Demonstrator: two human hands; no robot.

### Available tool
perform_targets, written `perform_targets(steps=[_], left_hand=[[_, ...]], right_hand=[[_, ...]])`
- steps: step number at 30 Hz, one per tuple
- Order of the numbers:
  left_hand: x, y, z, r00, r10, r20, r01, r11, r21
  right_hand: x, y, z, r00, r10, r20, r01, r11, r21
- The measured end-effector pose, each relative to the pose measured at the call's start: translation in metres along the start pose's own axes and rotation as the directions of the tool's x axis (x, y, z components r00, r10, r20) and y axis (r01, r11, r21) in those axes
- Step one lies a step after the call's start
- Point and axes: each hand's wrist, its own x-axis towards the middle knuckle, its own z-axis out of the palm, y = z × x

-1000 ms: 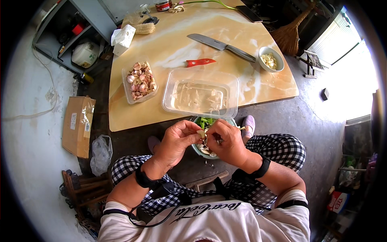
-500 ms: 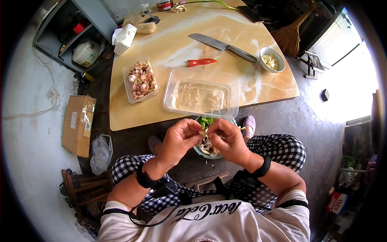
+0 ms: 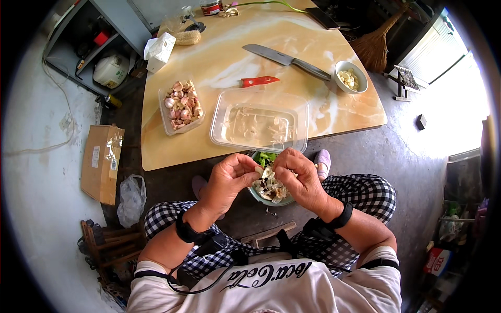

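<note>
Between the thumb and fingertips of my left hand [image 3: 228, 180] is a pale garlic clove [image 3: 259, 171]. My right hand [image 3: 303, 181], just beside it, has its thumb and fingers pressed together; whatever is in that pinch is hidden. Both hands hover over a green bowl [image 3: 275, 204] of garlic peels [image 3: 270, 190] and green leaves [image 3: 266, 158]. On the table behind them lies a clear plastic container [image 3: 220, 136] with a few thin skins in it. A tub of unpeeled garlic cloves [image 3: 182, 108] stands at left, and peeled cloves [image 3: 348, 79] fill a white bowl [image 3: 361, 89] at right.
A large kitchen knife [image 3: 287, 60] and a red-handled or red-sheathed small knife [image 3: 260, 81] lie on the marbled table [image 3: 182, 151]. A tissue pack [image 3: 160, 51] and a phone [image 3: 322, 19] are farther back. A cardboard box [image 3: 102, 164] and a plastic bag [image 3: 131, 201] sit on the left.
My right hand has drawn slightly up and away from the clove, widening the gap between the hands. My left hand keeps the clove, nearly still.
</note>
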Motion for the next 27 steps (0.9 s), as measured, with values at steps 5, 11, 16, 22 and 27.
perform_targets(steps=[5,11,16,22,27], left_hand=[[0.002,-0.001,-0.003,0.999,-0.024,0.024,0.026,0.997,-0.074],[0.002,0.002,-0.003,0.995,-0.086,0.05,0.094,0.98,-0.176],[0.002,0.001,-0.002,0.995,-0.083,0.058,0.093,0.98,-0.177],[0.002,-0.001,-0.002,0.997,-0.029,0.069,0.036,0.995,-0.092],[-0.002,0.007,0.005,0.999,0.007,0.034,-0.007,1.0,0.011]], right_hand=[[-0.005,-0.002,0.009,0.998,0.064,-0.015,-0.063,0.996,0.068],[-0.007,-0.004,0.01,0.902,0.414,0.123,-0.431,0.85,0.304],[-0.008,-0.001,0.016,0.943,0.332,0.031,-0.321,0.88,0.351],[-0.009,0.003,0.015,0.956,0.294,0.01,-0.289,0.932,0.218],[-0.009,0.0,0.015,0.929,0.367,0.046,-0.363,0.881,0.303]])
